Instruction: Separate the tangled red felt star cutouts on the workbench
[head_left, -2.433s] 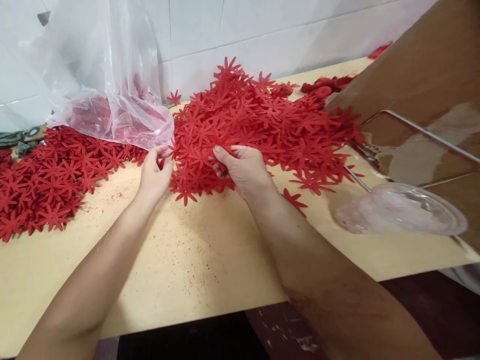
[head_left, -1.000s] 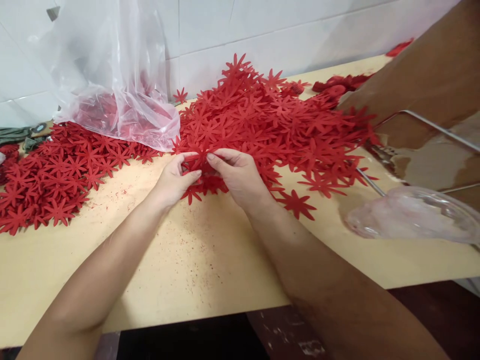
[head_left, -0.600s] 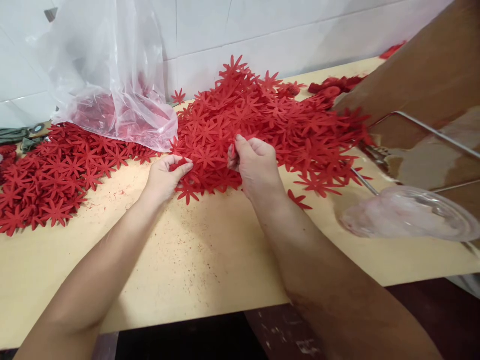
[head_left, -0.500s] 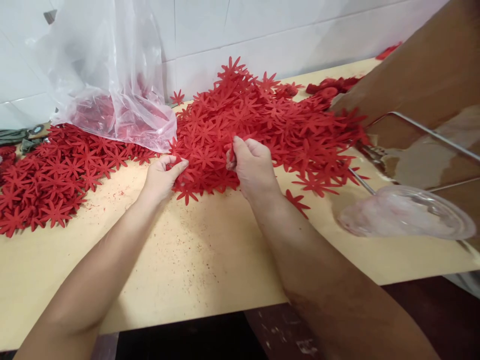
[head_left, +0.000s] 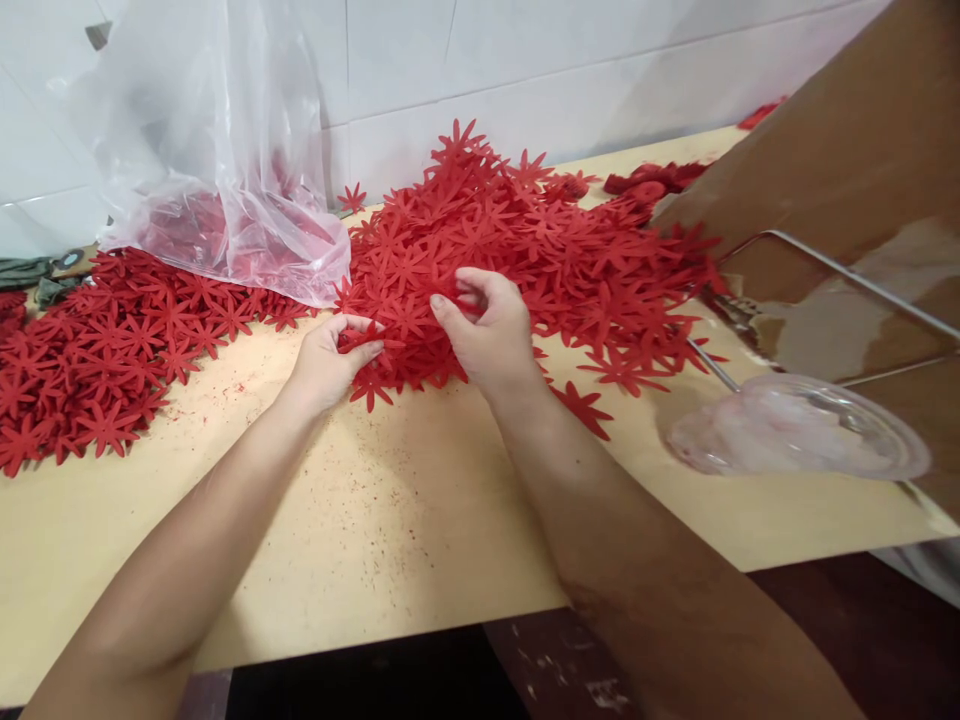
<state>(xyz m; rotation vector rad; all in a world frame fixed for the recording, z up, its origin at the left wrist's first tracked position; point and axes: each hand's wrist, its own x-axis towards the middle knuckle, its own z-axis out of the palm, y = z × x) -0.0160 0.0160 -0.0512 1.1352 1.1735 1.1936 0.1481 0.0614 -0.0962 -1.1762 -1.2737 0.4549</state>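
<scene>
A big heap of red star-shaped flower cutouts [head_left: 540, 250] lies on the pale wooden table [head_left: 390, 520] against the tiled wall. My left hand [head_left: 326, 355] pinches a few red cutouts at the heap's near left edge. My right hand [head_left: 487, 330] is just to the right of it, thumb and fingers curled around a cutout lifted from the heap. Both hands rest at the front rim of the heap, a short gap between them.
A flatter spread of red cutouts [head_left: 97, 350] covers the table's left side. A clear plastic bag [head_left: 217, 180] with more cutouts leans on the wall. At right stand a brown cardboard box [head_left: 847, 150], a metal wire frame [head_left: 847, 270] and a clear plastic lid [head_left: 795, 440].
My hands met at the heap's front edge, then parted. My right hand reached up into the heap and has come back toward the left hand, fingers now curled on a cutout.
</scene>
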